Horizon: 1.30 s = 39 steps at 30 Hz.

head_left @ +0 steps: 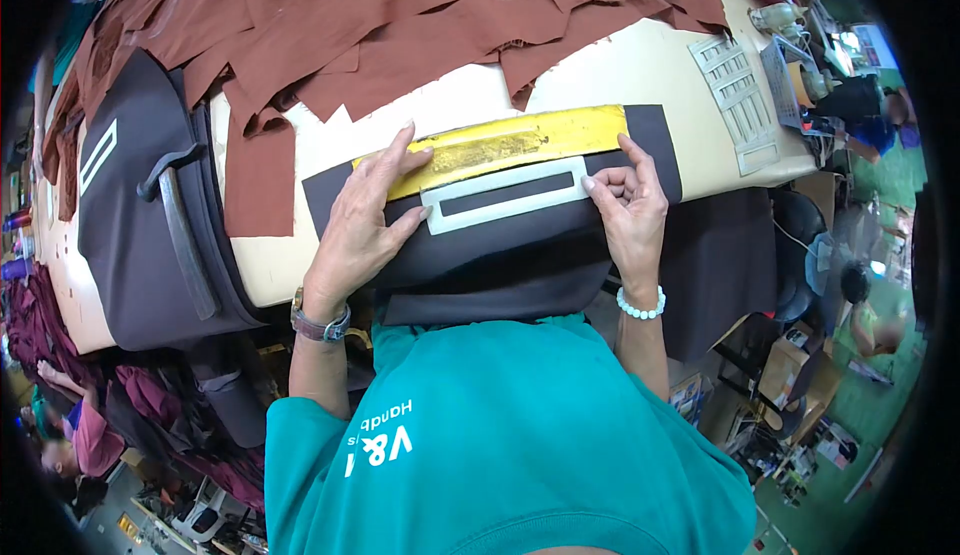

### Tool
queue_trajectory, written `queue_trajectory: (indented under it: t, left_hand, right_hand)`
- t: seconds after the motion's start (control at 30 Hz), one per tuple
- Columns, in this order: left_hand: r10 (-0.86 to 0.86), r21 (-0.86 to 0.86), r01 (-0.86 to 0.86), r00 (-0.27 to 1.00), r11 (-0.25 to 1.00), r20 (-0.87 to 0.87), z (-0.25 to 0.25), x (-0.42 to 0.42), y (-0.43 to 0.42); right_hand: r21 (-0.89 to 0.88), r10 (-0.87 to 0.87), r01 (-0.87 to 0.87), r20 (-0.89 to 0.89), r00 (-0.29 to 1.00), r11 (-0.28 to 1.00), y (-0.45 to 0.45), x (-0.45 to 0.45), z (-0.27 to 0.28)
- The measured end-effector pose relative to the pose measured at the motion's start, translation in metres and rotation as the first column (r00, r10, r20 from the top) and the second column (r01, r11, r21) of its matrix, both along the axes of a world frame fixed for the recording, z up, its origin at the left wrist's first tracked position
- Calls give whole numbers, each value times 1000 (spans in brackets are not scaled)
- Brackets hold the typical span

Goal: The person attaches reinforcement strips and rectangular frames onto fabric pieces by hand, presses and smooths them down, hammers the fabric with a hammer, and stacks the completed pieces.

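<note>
A white rectangular frame with a long slot (505, 195) lies on a dark sheet of material (650, 140), along the lower edge of a scuffed yellow strip (515, 145). My left hand (365, 220) is spread; its thumb touches the frame's left end and its fingers rest at the strip's left part. At the other end, my right hand (632, 200) has its thumb against the frame's right end. Its index finger reaches up to the strip's right corner, and the other fingers are curled. The dark sheet hangs over the table edge toward me.
Reddish-brown sheets (400, 15) cover the table's far side. To the left, a hammer (180, 225) lies on a dark folded stack (130, 255). White slotted pieces (737, 105) lie at right, near a basket (785, 80). Another person (90, 435) is at lower left.
</note>
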State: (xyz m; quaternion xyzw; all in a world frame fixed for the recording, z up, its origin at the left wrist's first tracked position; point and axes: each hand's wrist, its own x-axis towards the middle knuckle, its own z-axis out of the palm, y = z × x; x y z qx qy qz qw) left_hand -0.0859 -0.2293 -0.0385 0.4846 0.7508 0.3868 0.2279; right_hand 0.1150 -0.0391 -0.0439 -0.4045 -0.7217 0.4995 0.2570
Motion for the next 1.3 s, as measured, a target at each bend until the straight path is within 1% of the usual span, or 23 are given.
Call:
queue_trajectory:
  t: [0.1, 0.13, 0.17, 0.2, 0.23, 0.33, 0.37, 0.4, 0.43, 0.47, 0.5, 0.53, 0.6, 0.7, 0.8, 0.87, 0.93, 0.97, 1.07, 1.13, 1.2, 1.27, 1.3]
  left_hand:
    - [26, 27, -26, 1000, 999, -6, 2, 4, 2]
    - [41, 41, -41, 999, 998, -4, 3, 5, 1]
    - [12, 37, -8, 994, 999, -105, 2, 7, 0]
    - [-19, 30, 26, 978, 999, -206, -2, 9, -2]
    - [-49, 24, 59, 951, 998, -306, -5, 11, -4]
    - [-13, 20, 29, 818, 999, -575, -5, 33, -10]
    - [-46, -45, 23, 783, 999, -621, -10, 38, -16]
    - [-45, -65, 5, 767, 998, -641, -12, 42, -20]
    - [-47, -85, -12, 752, 996, -658, -13, 46, -23]
    - [-52, -107, -27, 738, 994, -673, -14, 49, -26]
    - [-60, -137, -37, 769, 990, -636, -15, 51, -28]
    - [-66, -145, -33, 777, 989, -626, -15, 50, -30]
    - [-71, -157, -32, 790, 987, -609, -14, 48, -30]
    - [-76, -153, -23, 787, 988, -613, -17, 46, -30]
    - [-96, -163, -11, 769, 986, -632, -15, 45, -31]
    - [-109, -162, 4, 752, 987, -650, -16, 43, -31]
    - [-137, -178, 27, 753, 984, -644, -17, 41, -32]
    - [-149, -183, 39, 752, 982, -642, -17, 40, -33]
    - [-152, -163, 72, 815, 984, -559, -15, 39, -34]
    - [-189, -175, 111, 820, 978, -540, -12, 39, -36]
    - [-179, -180, 94, 817, 979, -548, -15, 41, -37]
    - [-153, -173, 60, 789, 983, -594, -15, 42, -35]
    - [-139, -151, 61, 796, 987, -589, -14, 43, -33]
  right_hand:
    - [44, -14, 12, 61, 998, 999, -4, -2, 3]
    - [261, 44, -73, 117, 992, 962, -5, -2, 1]
    - [460, 88, -164, 183, 979, 872, -7, -1, -4]
    - [629, 114, -255, 256, 960, 734, -9, -1, -6]
    - [624, 71, -279, 337, 939, 730, -15, -3, -1]
    - [742, -32, -347, 443, 896, 573, -21, -7, 3]
    - [772, -23, -386, 459, 888, 506, -27, -10, 4]
    - [774, 15, -421, 470, 882, 474, -37, -14, 1]
    - [737, 130, -466, 466, 875, 489, -51, -18, -5]
    - [699, 297, -479, 376, 878, 531, -67, -29, -8]
    - [652, 401, -502, 313, 861, 569, -84, -37, -15]
    - [618, 445, -532, 308, 841, 578, -98, -45, -25]
    - [612, 392, -520, 345, 853, 596, -99, -45, -25]
    - [614, 385, -564, 412, 826, 553, -77, -31, -19]
    - [596, 259, -548, 503, 825, 587, -52, -12, -13]
    - [612, 181, -465, 468, 865, 639, -36, 2, -13]
    - [666, 47, -447, 528, 848, 597, -23, 10, -9]
    - [681, 17, -396, 491, 871, 615, -18, 10, -7]
    - [681, -44, -378, 516, 855, 627, -20, 0, 4]
    - [796, -92, -400, 489, 868, 455, -38, -13, 4]
    - [730, 246, -455, 383, 890, 509, -80, -27, -4]
    - [686, 343, -423, 260, 902, 592, -112, -34, -27]
    - [674, 334, -413, 252, 908, 613, -106, -31, -30]
